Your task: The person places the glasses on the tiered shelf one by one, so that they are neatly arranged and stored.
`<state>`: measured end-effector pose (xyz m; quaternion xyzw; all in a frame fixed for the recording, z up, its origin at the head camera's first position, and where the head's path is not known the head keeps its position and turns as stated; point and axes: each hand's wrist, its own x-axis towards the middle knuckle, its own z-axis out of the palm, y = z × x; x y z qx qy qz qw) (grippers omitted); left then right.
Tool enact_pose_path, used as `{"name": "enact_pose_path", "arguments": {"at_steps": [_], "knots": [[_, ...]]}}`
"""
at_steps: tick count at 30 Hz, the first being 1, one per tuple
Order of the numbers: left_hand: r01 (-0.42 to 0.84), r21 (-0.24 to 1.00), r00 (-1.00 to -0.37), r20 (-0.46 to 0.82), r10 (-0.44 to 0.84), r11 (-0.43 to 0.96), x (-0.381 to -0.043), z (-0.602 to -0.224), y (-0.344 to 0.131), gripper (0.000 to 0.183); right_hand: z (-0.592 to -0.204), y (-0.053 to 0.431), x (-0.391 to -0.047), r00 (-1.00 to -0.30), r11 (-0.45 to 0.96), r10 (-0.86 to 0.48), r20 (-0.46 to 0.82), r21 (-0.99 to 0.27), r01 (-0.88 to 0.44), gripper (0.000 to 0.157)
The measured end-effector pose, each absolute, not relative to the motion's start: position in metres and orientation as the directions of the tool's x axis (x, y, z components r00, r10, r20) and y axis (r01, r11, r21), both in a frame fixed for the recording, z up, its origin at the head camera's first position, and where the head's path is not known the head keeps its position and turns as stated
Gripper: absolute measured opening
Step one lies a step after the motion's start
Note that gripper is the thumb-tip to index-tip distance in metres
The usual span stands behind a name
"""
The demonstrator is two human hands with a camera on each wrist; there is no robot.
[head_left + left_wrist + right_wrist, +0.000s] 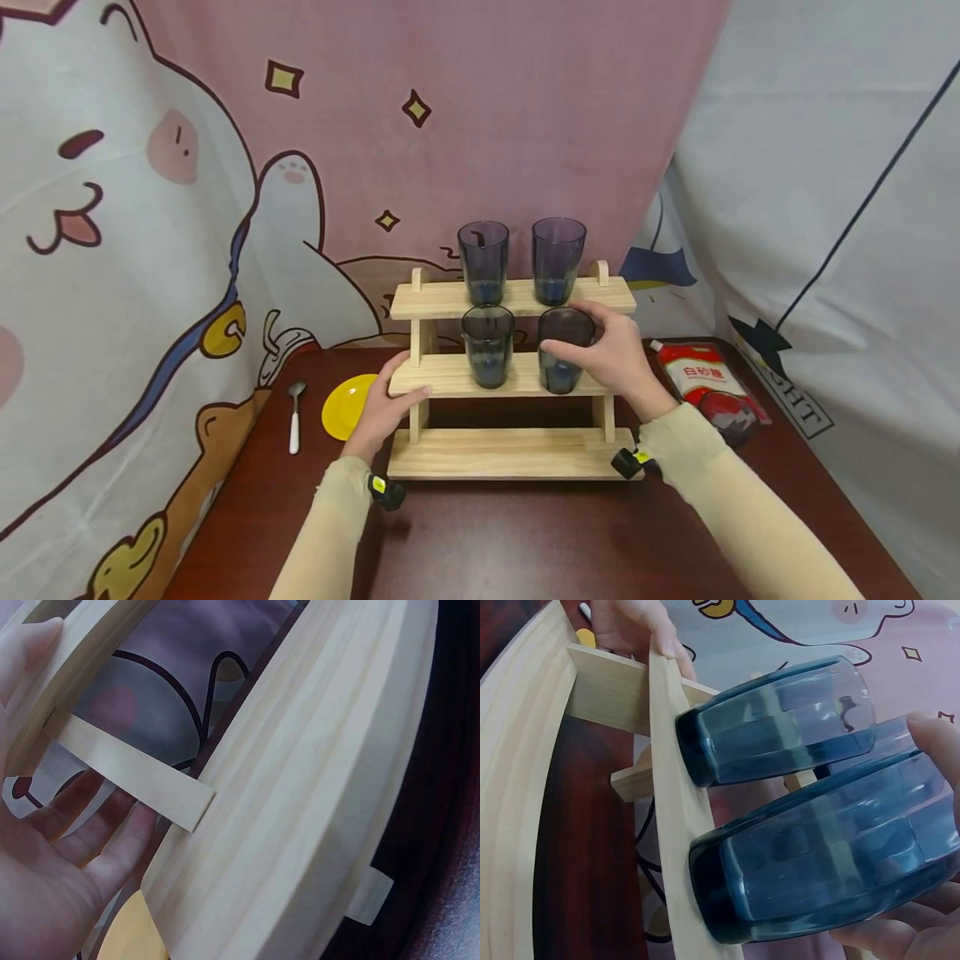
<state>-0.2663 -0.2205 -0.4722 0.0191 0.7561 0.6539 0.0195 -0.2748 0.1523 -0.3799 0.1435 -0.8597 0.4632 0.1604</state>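
Observation:
A three-tier wooden shelf (510,454) stands on the table. My left hand (378,414) grips the left end of its middle board (444,377), thumb on the front edge; the left wrist view shows its fingers (124,840) by the upright. At the right of that board, my right hand (621,354) holds a bluish drinking glass (817,862) between thumb and fingers. The glass is upright, its base right at the board. Beside it on the left stands a matching glass (489,354). Two more glasses, one left (484,262) and one right (557,262), stand on the top board.
Left of the shelf lie a yellow plate (347,408) and a spoon (295,425) with a white handle. A red and white bag (701,375) with Chinese print lies at the right, with a dark transparent thing (727,415) near it. Printed cloth (570,100) hangs behind the table.

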Motion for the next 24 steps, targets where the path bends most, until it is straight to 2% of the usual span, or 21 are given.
{"name": "enact_pose_path", "arguments": {"at_steps": [11, 24], "knots": [[0.004, 0.987, -1.000, -0.001, 0.031, 0.158, -0.285, -0.504, -0.226, 0.079, -0.382, 0.149, -0.283, -0.913, 0.576, -0.100, 0.396, -0.725, -0.377, 0.082], [0.056, 0.985, -0.998, 0.054, 0.017, 0.161, -0.283, -0.506, -0.225, 0.075, -0.382, 0.150, -0.287, -0.920, 0.571, -0.130, 0.369, -0.731, -0.374, 0.081]]}}
